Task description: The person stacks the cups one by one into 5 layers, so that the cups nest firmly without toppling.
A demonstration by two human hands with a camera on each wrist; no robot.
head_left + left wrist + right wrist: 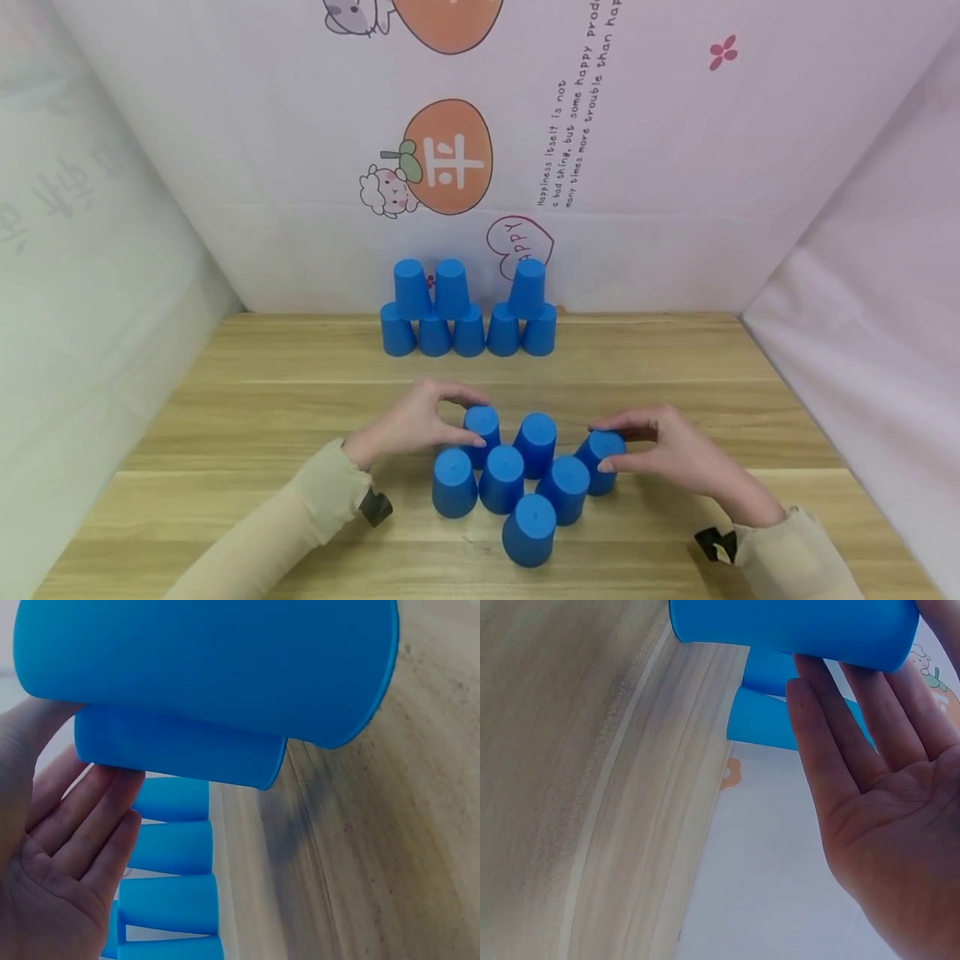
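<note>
In the head view, my left hand [417,423] holds an upside-down blue cup [483,427] between thumb and fingers, at the left end of the rear row. My right hand [678,454] grips another upside-down blue cup [606,450] at the group's right end. Between and in front of them stand more inverted blue cups: a rear-middle cup [536,443], a left cup [453,483], a centre cup [502,479], a right cup [564,490] and the foremost cup [529,531]. In the right wrist view, fingertips press against the side of the held cup [802,630].
At the table's back edge, a row of inverted blue cups [469,333] carries a second tier: two cups on the left and a single cup [528,289] on the right. Behind them hangs a printed white cloth [637,208]. Wood-grain table [262,400] surrounds the cups.
</note>
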